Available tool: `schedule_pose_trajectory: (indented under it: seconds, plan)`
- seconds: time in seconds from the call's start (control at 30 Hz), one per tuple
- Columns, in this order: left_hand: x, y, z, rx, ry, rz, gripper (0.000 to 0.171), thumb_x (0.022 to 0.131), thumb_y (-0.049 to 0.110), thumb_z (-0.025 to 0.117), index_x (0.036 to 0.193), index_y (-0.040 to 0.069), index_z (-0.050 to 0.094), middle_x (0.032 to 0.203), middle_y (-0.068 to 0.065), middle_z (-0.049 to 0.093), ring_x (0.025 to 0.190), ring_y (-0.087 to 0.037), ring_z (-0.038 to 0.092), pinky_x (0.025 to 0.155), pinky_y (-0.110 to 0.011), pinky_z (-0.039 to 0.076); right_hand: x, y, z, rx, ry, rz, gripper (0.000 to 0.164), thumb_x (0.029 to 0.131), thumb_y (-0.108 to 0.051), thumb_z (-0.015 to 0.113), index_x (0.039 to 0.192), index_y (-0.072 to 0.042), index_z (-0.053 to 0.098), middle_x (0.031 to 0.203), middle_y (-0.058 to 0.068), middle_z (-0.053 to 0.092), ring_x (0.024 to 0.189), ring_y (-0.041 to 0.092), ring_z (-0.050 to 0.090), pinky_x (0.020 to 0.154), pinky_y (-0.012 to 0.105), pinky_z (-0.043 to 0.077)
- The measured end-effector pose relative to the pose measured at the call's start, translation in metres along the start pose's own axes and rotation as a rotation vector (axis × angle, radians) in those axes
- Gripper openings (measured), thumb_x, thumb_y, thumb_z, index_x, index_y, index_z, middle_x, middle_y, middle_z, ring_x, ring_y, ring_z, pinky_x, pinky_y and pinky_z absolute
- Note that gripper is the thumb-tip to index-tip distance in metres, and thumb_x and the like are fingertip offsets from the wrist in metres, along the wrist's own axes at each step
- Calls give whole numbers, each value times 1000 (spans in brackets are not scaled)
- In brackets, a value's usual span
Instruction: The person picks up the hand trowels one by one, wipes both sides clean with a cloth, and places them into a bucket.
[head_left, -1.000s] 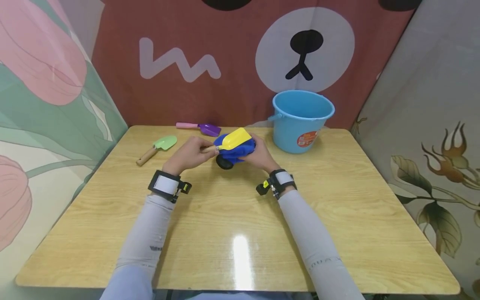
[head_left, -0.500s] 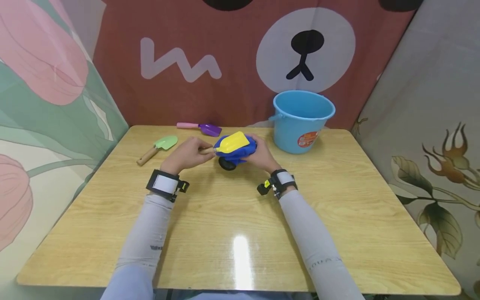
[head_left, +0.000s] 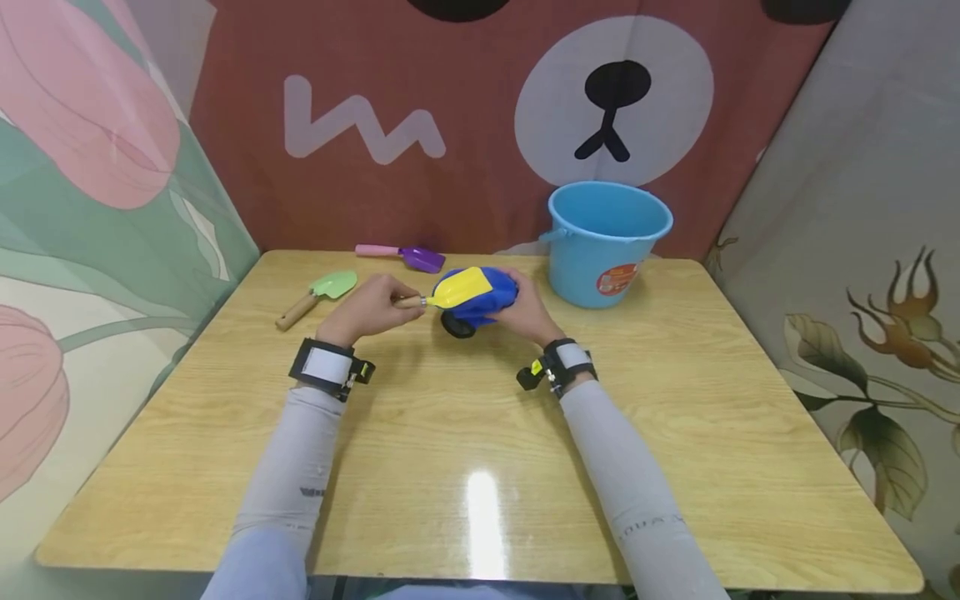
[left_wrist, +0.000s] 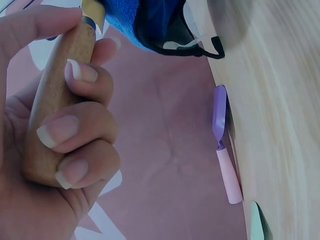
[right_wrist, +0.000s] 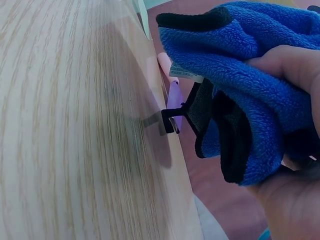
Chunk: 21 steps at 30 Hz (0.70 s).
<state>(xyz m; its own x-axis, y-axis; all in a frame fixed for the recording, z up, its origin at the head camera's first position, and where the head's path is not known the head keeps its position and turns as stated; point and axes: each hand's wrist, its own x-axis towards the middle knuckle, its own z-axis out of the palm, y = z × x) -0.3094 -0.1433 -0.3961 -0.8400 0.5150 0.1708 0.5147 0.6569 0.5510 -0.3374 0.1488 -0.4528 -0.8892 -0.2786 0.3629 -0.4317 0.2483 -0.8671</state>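
From where I stand, the back of the room is hung with a brown sheet [head_left: 480, 100] printed with a bear's muzzle, and a pale wood table [head_left: 420, 433] reaches up to it. The person works near the far edge, a camera strap [head_left: 326, 365] on the left wrist and a matching one on the right.

The left hand [head_left: 365, 311] grasps the wooden handle of a yellow shovel [head_left: 462, 287], fingers curled round it and thumb lying along it. The right hand [head_left: 528, 308] grips a bunched blue cloth [right_wrist: 240, 85], fleecy with black edging, between thumb and fingers, held up off the table.

What matters is how these two line up. The shovel's long axis runs sideways from the left fingers towards the right hand, tipped slightly away from the person, so the left hand has the handle end and the blade's front edge is nearer the right. From above, the blade lies across the cloth; whether they touch, I can't tell.

A blue bucket [head_left: 573, 262] stands upright beyond the right hand. A purple shovel [head_left: 422, 259] with a pink handle lies along the back edge, and a green trowel [head_left: 334, 284] rests near the left hand, its handle pointing back towards the person.
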Motion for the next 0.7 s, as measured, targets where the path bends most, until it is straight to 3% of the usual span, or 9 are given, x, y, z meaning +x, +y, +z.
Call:
schedule_pose_trajectory:
  seconds: [0.27,0.43,0.7]
  plan:
    - [-3,-8,-5,-41,-18,-71,31,93,26,72,113,3,77,92,-6,73,59,-12,47,53,-28,39,1,3,-3,-24,54,5,72,75,-1,87,138,2,52,135,20,60,128,34,55,113,46,39]
    - [-5,-13,-8,-49,-26,-105,27,92,27,72,106,5,78,87,-5,70,56,-11,40,51,-27,34,3,3,-3,-27,46,11,71,76,-2,87,138,2,52,136,20,60,129,34,54,114,47,38]
    - [-9,-22,-12,-32,-31,-162,30,90,28,73,104,2,79,91,-8,71,59,-14,44,54,-28,38,-2,-8,-2,-17,27,29,71,78,0,85,140,5,50,138,25,58,131,38,52,115,50,36]
